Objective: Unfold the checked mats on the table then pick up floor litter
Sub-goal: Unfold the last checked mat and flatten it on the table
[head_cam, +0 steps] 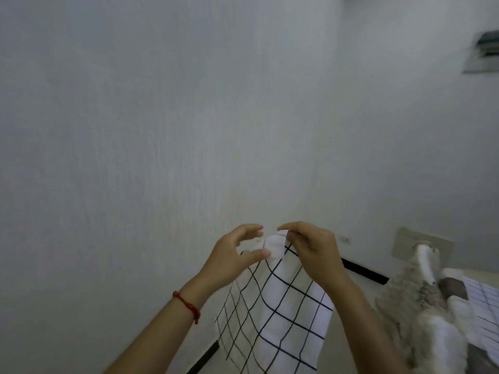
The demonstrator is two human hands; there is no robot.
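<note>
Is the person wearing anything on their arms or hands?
Both forearms are bare, with no sleeves or gloves showing. The left hand has a thin red string bracelet tied around its wrist. The right hand shows no rings, watch or bracelet.

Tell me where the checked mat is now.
The mat hangs low in the middle of the head view, before the wall, its top pinched by both hands.
</note>
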